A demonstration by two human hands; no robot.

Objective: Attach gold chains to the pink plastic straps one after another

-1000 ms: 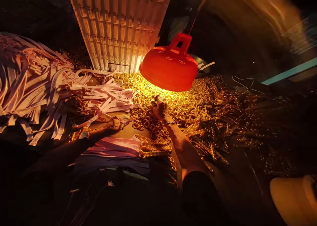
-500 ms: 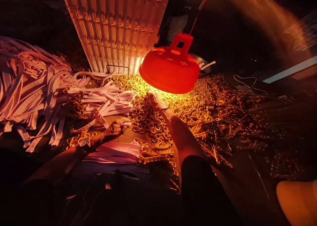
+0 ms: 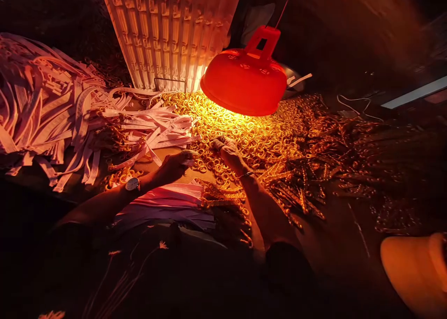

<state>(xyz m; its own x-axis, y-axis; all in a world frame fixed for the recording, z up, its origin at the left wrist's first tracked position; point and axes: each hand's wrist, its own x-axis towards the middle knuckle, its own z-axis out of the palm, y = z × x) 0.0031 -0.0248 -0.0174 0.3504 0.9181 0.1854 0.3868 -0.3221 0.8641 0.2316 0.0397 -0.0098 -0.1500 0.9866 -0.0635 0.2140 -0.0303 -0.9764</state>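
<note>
At far left, pale ribbed tape strips (image 3: 42, 109) lie heaped, their long axes fanning rightward into a looser bunch (image 3: 157, 132). The left hand (image 3: 172, 166), a watch (image 3: 132, 184) on its wrist, curls just nearer than those strip ends. Further right, the right hand (image 3: 226, 151) bunches its fingers among small round gold rings (image 3: 237, 137) piled beneath a glowing red lamp shade (image 3: 244, 77). Whether either grip holds anything cannot be told.

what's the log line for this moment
left hand by pale strips | right hand on gold rings | red lampshade overhead
</note>
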